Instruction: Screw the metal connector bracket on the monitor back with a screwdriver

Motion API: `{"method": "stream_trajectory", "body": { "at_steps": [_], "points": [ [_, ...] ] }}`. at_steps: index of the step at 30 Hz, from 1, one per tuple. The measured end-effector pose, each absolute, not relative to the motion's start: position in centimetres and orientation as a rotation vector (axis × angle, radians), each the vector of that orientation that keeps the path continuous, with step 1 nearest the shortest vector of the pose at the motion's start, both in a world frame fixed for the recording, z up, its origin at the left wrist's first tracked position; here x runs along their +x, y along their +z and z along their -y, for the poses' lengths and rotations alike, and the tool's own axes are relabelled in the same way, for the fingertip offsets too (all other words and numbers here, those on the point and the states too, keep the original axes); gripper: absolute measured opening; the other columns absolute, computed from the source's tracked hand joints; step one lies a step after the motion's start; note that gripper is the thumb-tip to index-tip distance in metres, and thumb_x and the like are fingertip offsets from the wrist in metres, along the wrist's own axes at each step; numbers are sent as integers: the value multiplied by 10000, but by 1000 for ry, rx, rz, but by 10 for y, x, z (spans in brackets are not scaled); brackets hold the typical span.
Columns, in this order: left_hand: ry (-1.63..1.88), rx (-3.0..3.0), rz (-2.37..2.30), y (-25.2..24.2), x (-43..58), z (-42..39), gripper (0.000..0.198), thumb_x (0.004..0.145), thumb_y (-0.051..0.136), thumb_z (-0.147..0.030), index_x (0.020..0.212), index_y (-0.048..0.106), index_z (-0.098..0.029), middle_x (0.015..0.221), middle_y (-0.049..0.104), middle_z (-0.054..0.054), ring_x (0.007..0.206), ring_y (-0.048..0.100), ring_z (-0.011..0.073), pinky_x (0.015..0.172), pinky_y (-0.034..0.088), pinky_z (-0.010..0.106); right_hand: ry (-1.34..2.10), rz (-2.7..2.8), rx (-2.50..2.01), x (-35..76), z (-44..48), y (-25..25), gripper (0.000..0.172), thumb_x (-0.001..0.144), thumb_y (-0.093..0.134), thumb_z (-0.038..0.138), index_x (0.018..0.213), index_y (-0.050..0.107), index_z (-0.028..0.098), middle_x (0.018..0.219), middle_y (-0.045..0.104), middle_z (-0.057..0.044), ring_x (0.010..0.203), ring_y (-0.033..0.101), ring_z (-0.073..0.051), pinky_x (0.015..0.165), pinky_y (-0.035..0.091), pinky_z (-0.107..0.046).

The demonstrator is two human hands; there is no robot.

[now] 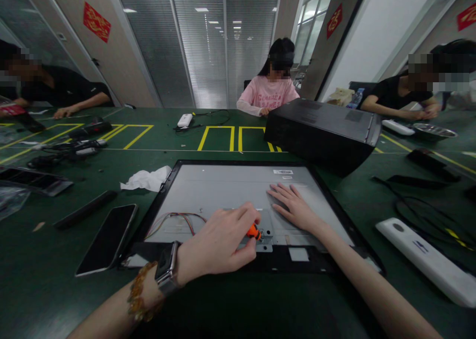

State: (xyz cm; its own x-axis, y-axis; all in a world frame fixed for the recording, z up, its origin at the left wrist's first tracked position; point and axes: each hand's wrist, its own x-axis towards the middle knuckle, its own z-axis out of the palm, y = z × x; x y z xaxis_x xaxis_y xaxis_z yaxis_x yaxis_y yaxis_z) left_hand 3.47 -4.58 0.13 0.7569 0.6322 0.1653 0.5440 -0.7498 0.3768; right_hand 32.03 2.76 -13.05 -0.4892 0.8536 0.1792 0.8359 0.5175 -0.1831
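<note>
A monitor panel [223, 185] lies face down on the green table, its grey metal back up inside a black frame. My left hand [219, 242] is closed round an orange-handled screwdriver [254, 231], its tip on a small metal bracket [266, 237] near the panel's front edge. My right hand [293, 207] lies flat with fingers spread on the metal back, just right of the bracket. Thin coloured wires [178, 217] run across the panel to the left of my left hand. A watch and a bead bracelet sit on my left wrist.
A phone [107, 239] and a dark bar [85, 209] lie left of the panel, with a crumpled white cloth [147, 179] behind them. A black case [322, 133] stands behind the panel, a white device [427, 259] at right. Three other people sit around the table.
</note>
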Motion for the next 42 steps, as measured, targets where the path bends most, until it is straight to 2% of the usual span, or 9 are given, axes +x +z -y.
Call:
{"method": "stream_trajectory", "body": {
  "at_steps": [6, 13, 16, 19, 27, 30, 32, 35, 42],
  "points": [
    [416, 2583, -911, -1, 34, 39, 119, 966, 419, -221, 1055, 483, -173, 946, 622, 44, 707, 609, 165, 629, 425, 283, 96, 2527, -1426, 321, -29, -132, 483, 1008, 372, 440, 1456, 435, 271, 1540, 406, -66, 1442, 294, -282, 1151, 211, -587],
    [433, 2724, -946, -6, 31, 35, 213, 1020, 437, -374, 985, 537, -190, 778, 645, 4, 639, 603, 167, 582, 395, 281, 88, 2526, -1421, 321, -28, -131, 480, 1010, 370, 431, 1459, 426, 272, 1537, 411, -65, 1442, 296, -279, 1153, 211, -581],
    [404, 2732, -901, 0, 31, 38, 115, 971, 456, -277, 988, 526, -188, 795, 650, 9, 661, 617, 174, 589, 405, 289, 86, 2531, -1427, 320, -28, -130, 479, 1008, 375, 426, 1456, 433, 266, 1538, 410, -68, 1443, 292, -282, 1152, 214, -581],
    [380, 2730, -909, 3, 31, 39, 133, 918, 440, -213, 1023, 514, -178, 787, 652, 13, 644, 621, 179, 585, 410, 293, 90, 2532, -1431, 320, -28, -130, 481, 1007, 379, 423, 1457, 434, 262, 1540, 405, -71, 1443, 291, -284, 1152, 211, -582],
    [410, 2783, -1095, -9, 32, 38, 296, 1001, 456, -458, 961, 568, -187, 568, 578, -32, 483, 543, 156, 522, 349, 266, 100, 2529, -1437, 321, -28, -131, 480, 1002, 394, 425, 1450, 447, 259, 1540, 406, -72, 1436, 305, -289, 1152, 205, -584],
    [410, 2758, -1025, -3, 32, 40, 235, 977, 494, -402, 925, 563, -184, 640, 603, -18, 544, 568, 159, 551, 368, 270, 104, 2523, -1435, 321, -28, -131, 482, 1001, 393, 432, 1453, 442, 272, 1537, 411, -65, 1437, 304, -285, 1153, 211, -579],
    [406, 2736, -939, 2, 32, 42, 120, 931, 510, -291, 949, 555, -181, 801, 637, 13, 654, 602, 171, 588, 392, 278, 101, 2522, -1434, 321, -28, -132, 482, 1002, 390, 432, 1455, 438, 275, 1536, 412, -62, 1437, 305, -284, 1154, 208, -579],
    [420, 2690, -878, 6, 32, 43, 171, 864, 493, -186, 1029, 537, -174, 1012, 614, 54, 779, 610, 182, 631, 418, 287, 94, 2526, -1428, 321, -28, -132, 481, 1005, 382, 429, 1456, 435, 271, 1539, 408, -62, 1439, 299, -286, 1153, 205, -585],
    [486, 2613, -916, -3, 35, 41, 96, 949, 454, -209, 1023, 503, -173, 954, 630, 39, 749, 616, 177, 644, 422, 295, 101, 2522, -1423, 321, -28, -131, 480, 1003, 388, 413, 1455, 439, 259, 1536, 411, -71, 1439, 299, -287, 1151, 207, -591]
  ]
}}
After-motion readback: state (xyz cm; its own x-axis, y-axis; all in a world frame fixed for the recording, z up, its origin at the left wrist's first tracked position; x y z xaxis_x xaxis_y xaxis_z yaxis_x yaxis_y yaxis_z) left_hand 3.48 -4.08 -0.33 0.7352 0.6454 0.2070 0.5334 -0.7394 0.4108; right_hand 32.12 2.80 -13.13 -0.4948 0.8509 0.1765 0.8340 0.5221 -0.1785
